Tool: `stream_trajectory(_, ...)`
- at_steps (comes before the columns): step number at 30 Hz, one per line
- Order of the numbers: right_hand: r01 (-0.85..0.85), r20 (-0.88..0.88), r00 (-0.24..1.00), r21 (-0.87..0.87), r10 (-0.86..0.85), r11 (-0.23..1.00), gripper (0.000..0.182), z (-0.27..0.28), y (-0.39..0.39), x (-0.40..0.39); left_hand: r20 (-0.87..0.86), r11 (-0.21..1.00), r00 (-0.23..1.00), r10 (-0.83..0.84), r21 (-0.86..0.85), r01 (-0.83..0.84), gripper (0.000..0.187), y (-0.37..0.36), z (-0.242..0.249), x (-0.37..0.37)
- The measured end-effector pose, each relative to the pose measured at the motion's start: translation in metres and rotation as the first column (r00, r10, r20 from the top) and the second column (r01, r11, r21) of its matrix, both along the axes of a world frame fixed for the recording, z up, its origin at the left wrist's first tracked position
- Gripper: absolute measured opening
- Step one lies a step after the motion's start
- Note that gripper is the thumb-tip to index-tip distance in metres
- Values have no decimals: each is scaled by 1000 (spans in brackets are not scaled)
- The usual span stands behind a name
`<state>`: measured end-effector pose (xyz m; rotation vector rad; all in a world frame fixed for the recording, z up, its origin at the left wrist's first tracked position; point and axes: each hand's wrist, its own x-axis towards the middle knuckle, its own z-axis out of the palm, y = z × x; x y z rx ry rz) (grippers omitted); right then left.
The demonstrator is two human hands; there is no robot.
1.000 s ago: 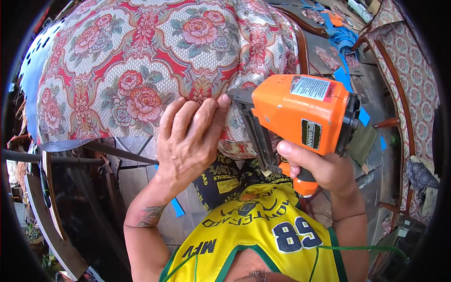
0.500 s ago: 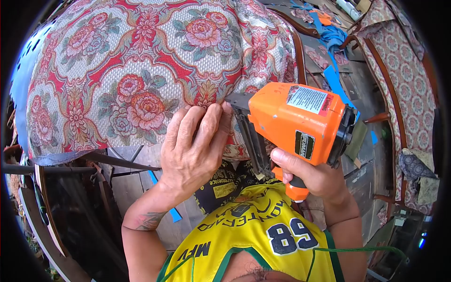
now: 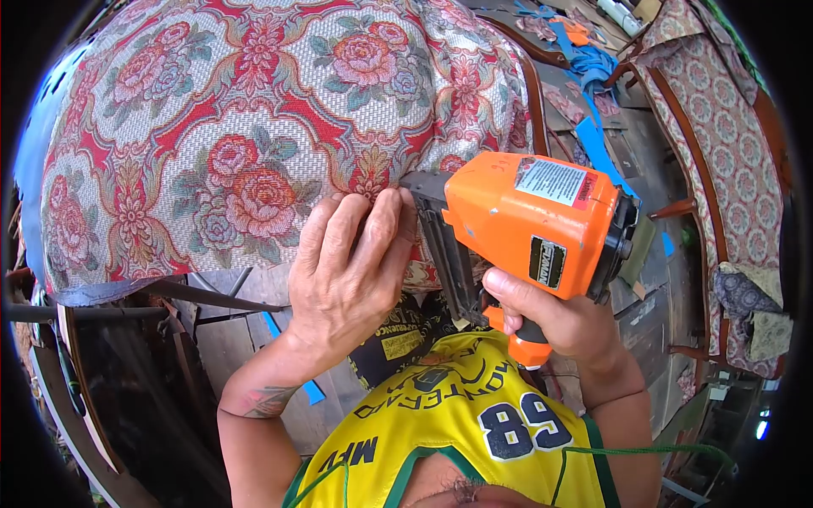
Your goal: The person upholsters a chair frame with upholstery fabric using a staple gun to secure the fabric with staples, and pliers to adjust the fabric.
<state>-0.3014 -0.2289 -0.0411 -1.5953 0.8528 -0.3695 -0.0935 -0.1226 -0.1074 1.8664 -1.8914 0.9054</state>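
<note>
My right hand is wrapped round the black-and-orange handle of an orange staple gun. The gun's dark nose points left and meets the floral upholstery fabric close to my left fingertips. My left hand is closed on the fabric's near part, its fingers bent and together; the fingertips and thumb are partly hidden. Red, cream and green roses cover the fabric, which is draped over a rounded, padded piece of furniture. Its near left edge hangs over a dark bar.
On the right stands another wood-framed seat in floral fabric. Blue strips and scraps are strewn over the plank floor. A dark wooden frame borders the fabric at the right. A green cord crosses low in front of me.
The staple gun and right hand have shifted slightly left, with the nose closer to my left fingers. My left hand stays nearly in place on the fabric.
</note>
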Motion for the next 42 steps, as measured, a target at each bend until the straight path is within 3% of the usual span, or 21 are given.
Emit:
stream_trajectory(18, 55, -88, 995, 129, -44, 990, 40, 21, -9, 6, 14, 999, 999, 35, -13, -35, 41, 2, -3, 0)
stream_trajectory(22, 5, -45, 999, 176, 2, 984, 40, 24, -14, -3, 16, 998, 998, 60, 8, -60, 49, 3, -1, 0)
stream_trajectory(23, 36, 115, 992, 107, -48, 994, 37, 20, -17, -7, 41, 996, 995, 86, -8, -85, 52, 3, -3, 0)
stream_trajectory(24, 64, 83, 994, 88, -71, 994, 21, 23, -21, -18, 56, 994, 993, 108, 4, -109, 52, 3, -4, 0)
stream_trajectory(26, 164, 160, 970, 120, -182, 979, 21, 19, -35, -37, 51, 990, 989, 136, -28, -135, 52, 2, -4, -3)
stream_trajectory(31, 174, 138, 972, 119, -190, 978, 19, -12, -88, -96, 32, 966, 967, 254, 48, -255, 63, 2, 5, -15)
stream_trajectory(32, 198, 124, 970, 104, -210, 975, 19, -14, -95, -106, 33, 956, 960, 279, 85, -281, 63, 2, 4, -14)
stream_trajectory(34, 160, 76, 982, 150, -173, 976, 17, -15, -111, -127, 25, 984, 984, 175, 30, -175, 61, 3, 4, -10)
stream_trajectory(36, 130, 28, 990, 184, -138, 974, 15, -9, -129, -143, -11, 972, 976, 218, 95, -216, 58, 1, 11, -18)
stream_trajectory(38, 80, -2, 996, 391, -87, 917, 12, 4, -139, -159, -58, 966, 968, 244, 99, -238, 55, 1, 12, -21)
stream_trajectory(39, 180, -91, 984, 406, -156, 896, 10, 15, -138, -162, -38, 960, 965, 261, 111, -256, 53, -1, 13, -23)
stream_trajectory(42, 219, -217, 965, 346, -150, 912, 10, 30, -140, -191, -20, 938, 952, 305, 179, -296, 53, -5, 23, -29)
